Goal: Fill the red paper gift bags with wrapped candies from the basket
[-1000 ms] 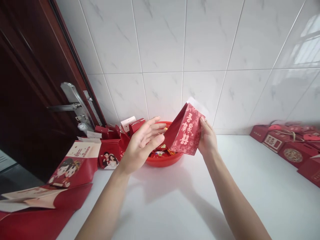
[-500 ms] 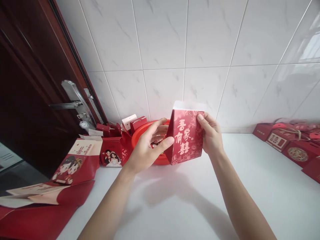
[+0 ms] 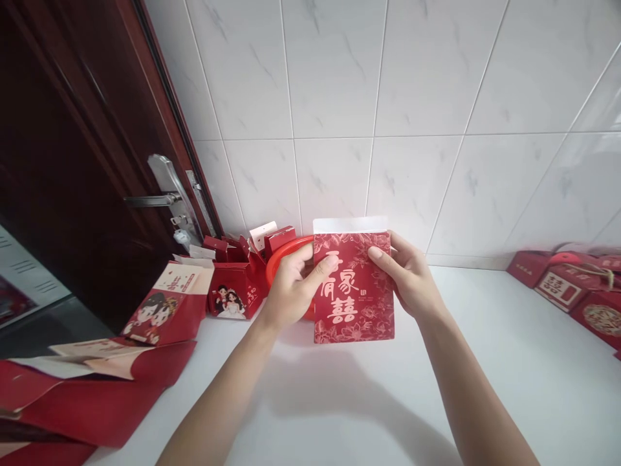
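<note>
A red gift box [image 3: 359, 310] with pale Chinese characters and flower prints is held up before me, above the white tabletop. Its printed face is turned toward me, and a white flap stands up along its top edge. My left hand [image 3: 295, 285] grips the left side, thumb across the front. On the right side, my right hand [image 3: 407, 268] holds it with the thumb on the front and the fingers behind. Partly hidden behind the box and my left hand is a red plastic basket [image 3: 275, 254].
Opened red boxes [image 3: 228, 291] with couple pictures stand left of the basket, with flat cartons [image 3: 167, 301] nearer me. Closed red boxes [image 3: 557, 288] line the right side. A tiled wall [image 3: 334, 181] rises behind; a dark door [image 3: 87, 129] is at left.
The gift box has turned to face me squarely and come slightly lower. My left hand, earlier only near its left edge, now grips it. The view has shifted a little left.
</note>
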A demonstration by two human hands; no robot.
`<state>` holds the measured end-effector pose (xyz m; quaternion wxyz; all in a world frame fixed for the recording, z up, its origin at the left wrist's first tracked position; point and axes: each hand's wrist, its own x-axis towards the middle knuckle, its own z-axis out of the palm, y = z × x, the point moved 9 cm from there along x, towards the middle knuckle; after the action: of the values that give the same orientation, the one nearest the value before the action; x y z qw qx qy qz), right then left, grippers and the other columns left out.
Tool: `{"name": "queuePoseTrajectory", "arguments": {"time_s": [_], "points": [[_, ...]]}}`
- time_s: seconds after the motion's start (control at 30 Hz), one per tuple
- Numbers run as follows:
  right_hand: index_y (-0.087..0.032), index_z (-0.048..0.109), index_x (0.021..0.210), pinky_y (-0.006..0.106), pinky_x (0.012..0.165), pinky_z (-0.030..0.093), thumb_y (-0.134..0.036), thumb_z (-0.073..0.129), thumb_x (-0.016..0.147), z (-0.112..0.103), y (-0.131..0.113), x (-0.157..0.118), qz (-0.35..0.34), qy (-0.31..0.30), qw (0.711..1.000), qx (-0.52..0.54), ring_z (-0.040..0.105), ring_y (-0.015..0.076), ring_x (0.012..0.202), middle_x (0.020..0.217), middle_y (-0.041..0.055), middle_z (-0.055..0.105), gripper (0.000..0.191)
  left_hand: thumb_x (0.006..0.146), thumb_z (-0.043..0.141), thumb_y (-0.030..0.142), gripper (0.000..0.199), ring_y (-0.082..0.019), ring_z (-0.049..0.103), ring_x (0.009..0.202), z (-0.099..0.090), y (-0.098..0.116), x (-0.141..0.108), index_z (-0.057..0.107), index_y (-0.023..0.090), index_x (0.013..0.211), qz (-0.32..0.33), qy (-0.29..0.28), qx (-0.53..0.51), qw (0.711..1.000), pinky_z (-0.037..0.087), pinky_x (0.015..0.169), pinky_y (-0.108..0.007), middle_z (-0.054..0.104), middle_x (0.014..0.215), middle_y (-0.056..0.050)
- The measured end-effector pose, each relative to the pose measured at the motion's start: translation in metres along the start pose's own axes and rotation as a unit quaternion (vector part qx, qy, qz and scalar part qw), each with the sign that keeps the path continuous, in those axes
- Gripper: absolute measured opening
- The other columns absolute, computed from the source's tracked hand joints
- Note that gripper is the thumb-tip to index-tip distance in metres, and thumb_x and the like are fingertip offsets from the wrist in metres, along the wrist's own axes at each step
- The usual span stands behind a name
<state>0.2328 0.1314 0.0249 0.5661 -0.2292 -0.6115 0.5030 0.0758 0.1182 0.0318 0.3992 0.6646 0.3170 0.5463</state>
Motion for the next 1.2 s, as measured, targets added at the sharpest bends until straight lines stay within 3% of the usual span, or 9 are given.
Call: {"name": "queuePoseTrajectory", "arguments": {"time_s": [0.27, 0.5, 0.67, 0.9, 1.07, 1.2], "points": [[-0.025, 0.067, 0.105, 0.035, 0.072, 0.063, -0.045, 0.075, 0.090, 0.003, 0.000, -0.004, 0.013, -0.015, 1.000, 0.008, 0.076, 0.0243, 0.086, 0.100, 0.0057, 0.078, 0.027, 0.081, 0.079, 0.045, 0.031, -0.019, 0.071, 0.072, -0.003, -0.001, 0.001, 0.072, 0.017, 0.093, -0.012, -0.005, -0.017, 1.000, 0.058, 0.062, -0.027, 0.076, 0.083, -0.004], [-0.023, 0.066, 0.112, 0.036, 0.071, 0.064, -0.047, 0.077, 0.087, 0.009, 0.003, -0.005, 0.033, -0.026, 0.999, -0.001, 0.077, 0.0243, 0.082, 0.096, 0.0065, 0.078, 0.036, 0.084, 0.077, 0.041, 0.032, -0.022, 0.074, 0.087, -0.013, 0.014, 0.003, 0.073, 0.016, 0.104, 0.050, 0.016, 0.031, 0.998, 0.061, 0.075, -0.030, 0.079, 0.099, -0.008], [-0.023, 0.066, 0.104, 0.031, 0.065, 0.061, -0.045, 0.076, 0.088, 0.010, 0.004, -0.005, 0.035, -0.030, 0.999, -0.004, 0.075, 0.0208, 0.072, 0.089, 0.0050, 0.077, 0.029, 0.082, 0.079, 0.038, 0.037, -0.021, 0.075, 0.074, -0.018, 0.013, 0.001, 0.072, 0.015, 0.111, 0.044, 0.035, 0.043, 0.997, 0.062, 0.063, -0.028, 0.080, 0.086, -0.006], [-0.031, 0.055, 0.133, 0.033, 0.061, 0.062, -0.043, 0.077, 0.087, 0.008, -0.001, -0.006, 0.018, -0.016, 1.000, -0.019, 0.073, 0.0205, 0.070, 0.088, 0.0020, 0.075, 0.052, 0.084, 0.077, 0.031, 0.032, -0.017, 0.074, 0.066, -0.018, 0.017, -0.001, 0.073, 0.018, 0.113, 0.066, 0.045, 0.040, 0.996, 0.060, 0.056, -0.024, 0.079, 0.078, -0.002], [-0.028, 0.066, 0.112, 0.033, 0.060, 0.061, -0.045, 0.079, 0.085, 0.007, -0.003, -0.005, -0.011, -0.012, 0.999, -0.028, 0.072, 0.0194, 0.068, 0.084, 0.0020, 0.075, 0.034, 0.082, 0.078, 0.031, 0.024, -0.019, 0.076, 0.073, -0.020, 0.020, -0.002, 0.078, 0.018, 0.102, 0.092, 0.064, 0.054, 0.992, 0.063, 0.062, -0.026, 0.080, 0.084, -0.004], [-0.026, 0.068, 0.108, 0.030, 0.057, 0.058, -0.048, 0.082, 0.081, 0.004, -0.002, -0.005, -0.024, 0.012, 0.999, -0.043, 0.070, 0.0181, 0.065, 0.079, 0.0016, 0.074, 0.037, 0.080, 0.081, 0.032, 0.024, -0.021, 0.077, 0.080, -0.022, 0.018, -0.001, 0.080, 0.017, 0.098, 0.096, 0.073, 0.057, 0.991, 0.065, 0.069, -0.028, 0.081, 0.092, -0.007]]}}
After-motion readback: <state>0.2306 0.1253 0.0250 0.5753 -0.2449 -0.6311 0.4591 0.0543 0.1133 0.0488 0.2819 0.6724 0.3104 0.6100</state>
